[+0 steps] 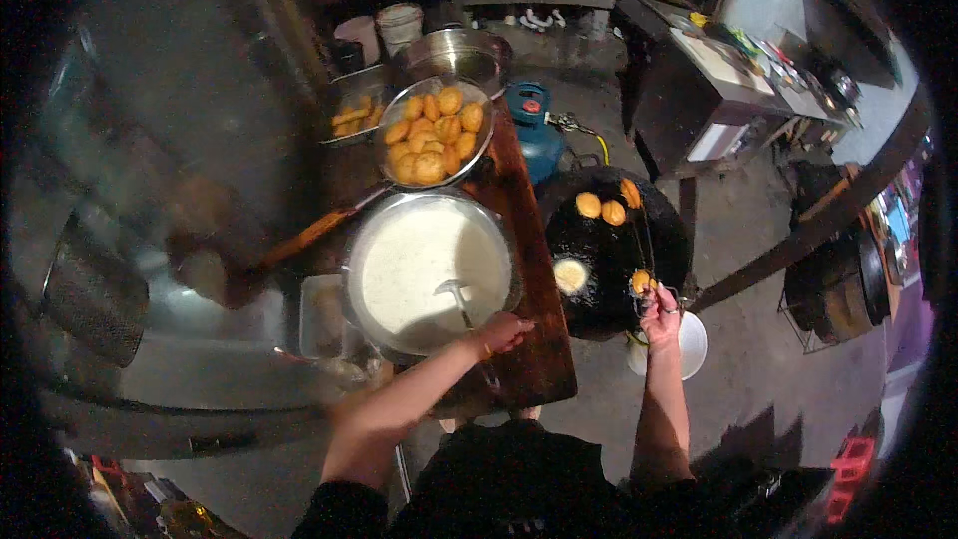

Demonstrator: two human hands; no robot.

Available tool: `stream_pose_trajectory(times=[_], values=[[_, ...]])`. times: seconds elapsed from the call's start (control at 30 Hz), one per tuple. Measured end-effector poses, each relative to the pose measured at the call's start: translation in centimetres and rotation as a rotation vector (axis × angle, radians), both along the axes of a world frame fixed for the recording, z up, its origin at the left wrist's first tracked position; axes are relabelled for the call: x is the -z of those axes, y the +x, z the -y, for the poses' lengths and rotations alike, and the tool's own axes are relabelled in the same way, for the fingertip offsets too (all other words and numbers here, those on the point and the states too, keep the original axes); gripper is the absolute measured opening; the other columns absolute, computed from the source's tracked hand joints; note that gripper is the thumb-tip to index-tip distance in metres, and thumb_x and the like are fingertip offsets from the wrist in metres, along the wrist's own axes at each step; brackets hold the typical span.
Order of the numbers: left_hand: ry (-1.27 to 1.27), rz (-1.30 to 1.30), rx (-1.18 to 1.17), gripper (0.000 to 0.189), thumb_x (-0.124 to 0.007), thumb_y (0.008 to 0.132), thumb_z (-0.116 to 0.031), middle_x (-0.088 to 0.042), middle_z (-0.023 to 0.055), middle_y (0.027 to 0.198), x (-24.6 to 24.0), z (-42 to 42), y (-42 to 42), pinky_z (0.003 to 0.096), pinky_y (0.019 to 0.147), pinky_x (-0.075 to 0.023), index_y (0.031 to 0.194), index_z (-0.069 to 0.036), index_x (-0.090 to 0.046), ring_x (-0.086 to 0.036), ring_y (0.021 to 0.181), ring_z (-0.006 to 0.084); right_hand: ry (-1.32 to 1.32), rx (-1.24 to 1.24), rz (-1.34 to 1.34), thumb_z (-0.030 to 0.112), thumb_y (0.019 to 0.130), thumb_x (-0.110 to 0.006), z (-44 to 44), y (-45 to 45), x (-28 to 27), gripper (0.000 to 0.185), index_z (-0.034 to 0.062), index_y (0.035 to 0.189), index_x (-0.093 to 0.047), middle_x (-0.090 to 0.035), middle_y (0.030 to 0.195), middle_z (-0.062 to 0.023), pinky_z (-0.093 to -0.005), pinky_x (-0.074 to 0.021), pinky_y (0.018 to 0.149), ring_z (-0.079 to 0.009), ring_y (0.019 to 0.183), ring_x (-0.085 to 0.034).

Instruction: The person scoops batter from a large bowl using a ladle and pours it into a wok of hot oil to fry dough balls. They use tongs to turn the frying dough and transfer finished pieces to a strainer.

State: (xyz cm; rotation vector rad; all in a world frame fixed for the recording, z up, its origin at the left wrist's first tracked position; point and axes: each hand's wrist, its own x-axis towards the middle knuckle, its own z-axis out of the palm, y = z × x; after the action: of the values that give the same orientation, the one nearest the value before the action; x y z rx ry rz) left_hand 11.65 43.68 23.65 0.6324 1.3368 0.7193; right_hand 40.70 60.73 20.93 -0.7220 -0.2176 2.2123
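Note:
My left hand point(503, 335) is closed over the handle of a metal ladle point(453, 293), whose head lies in a large metal bowl of pale batter point(419, 277). Over the right side of a black wok point(599, 247), my right hand point(658, 314) grips thin metal tongs or wire point(645, 239); the exact tool is unclear. Golden fried pieces point(613, 212) sit in the wok's upper part, another point(641, 281) is by my right fingers, and a pale round of batter point(571, 277) lies at the left. Fried cakes point(428, 165) fill a strainer point(490, 136) beyond the bowl.
The bowl stands on a dark wooden table point(550, 359). A blue gas cylinder point(533, 136) is behind the wok, and a white bucket point(694, 346) is below my right hand. A wooden-handled tool point(314, 233) and a plastic container point(322, 318) are left of the bowl.

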Motion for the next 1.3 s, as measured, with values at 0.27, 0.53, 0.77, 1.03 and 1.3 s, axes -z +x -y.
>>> stream_pose_trajectory(times=[0.27, 0.53, 0.77, 1.03, 1.3], values=[[0.039, -0.158, 0.034, 0.038, -0.057, 0.072, -0.039, -0.048, 0.0033, 0.047, -0.3, 0.3, -0.4, 0.0267, 0.039, -0.0335, 0.057, -0.005, -0.053, -0.042, 0.039, 0.0124, 0.137, -0.255, 0.028, 0.017, 0.077, -0.054, 0.4, -9.7, -9.5, 0.022, -0.0039, 0.084, -0.054, -0.055, 0.064, -0.003, -0.015, -0.0402, 0.04, -0.0061, 0.046, -0.047], [-0.011, -0.026, 0.026, 0.037, -0.054, 0.075, -0.037, -0.044, 0.0017, 0.049, 2.8, 0.4, -1.2, 0.0249, 0.035, -0.0309, 0.056, -0.006, -0.048, -0.038, 0.038, 0.0108, 0.772, -0.326, 0.701, 0.015, 0.076, -0.055, -2.0, -25.9, -14.5, 0.013, 0.0024, 0.071, -0.053, -0.05, 0.054, -0.0033, -0.019, -0.0278, 0.034, -0.0065, 0.038, -0.039], [-0.021, -0.112, 0.019, 0.041, -0.054, 0.075, -0.04, -0.044, 0.003, 0.05, 0.5, 0.5, -0.5, 0.0264, 0.037, -0.0313, 0.056, -0.004, -0.047, -0.039, 0.039, 0.012, 1.488, -0.132, 1.149, 0.013, 0.069, -0.058, -7.5, -34.5, -9.4, 0.013, 0.0034, 0.062, -0.054, -0.051, 0.054, -0.003, -0.0246, -0.0316, 0.039, -0.0116, 0.042, -0.043], [0.015, -0.096, 0.033, 0.044, -0.051, 0.076, -0.041, -0.041, 0.0051, 0.045, 1.6, 0.9, -1.3, 0.0277, 0.036, -0.0312, 0.053, -0.004, -0.047, -0.042, 0.039, 0.0146, 1.101, -0.05, 1.124, 0.02, 0.061, -0.063, -6.0, -30.2, -13.9, 0.021, 0.0008, 0.064, -0.055, -0.056, 0.059, -0.0092, -0.0288, -0.042, 0.055, -0.0171, 0.055, -0.053], [-0.029, -0.08, 0.068, 0.036, -0.053, 0.076, -0.039, -0.044, 0.0042, 0.046, -1.9, 0.9, -0.3, 0.0246, 0.035, -0.0306, 0.06, -0.006, -0.049, -0.041, 0.038, 0.0117, 0.963, 0.152, 1.426, 0.015, 0.064, -0.062, -5.7, -8.4, -8.6, 0.021, -0.0021, 0.071, -0.053, -0.054, 0.061, -0.0096, -0.0264, -0.0397, 0.056, -0.0145, 0.057, -0.051]])
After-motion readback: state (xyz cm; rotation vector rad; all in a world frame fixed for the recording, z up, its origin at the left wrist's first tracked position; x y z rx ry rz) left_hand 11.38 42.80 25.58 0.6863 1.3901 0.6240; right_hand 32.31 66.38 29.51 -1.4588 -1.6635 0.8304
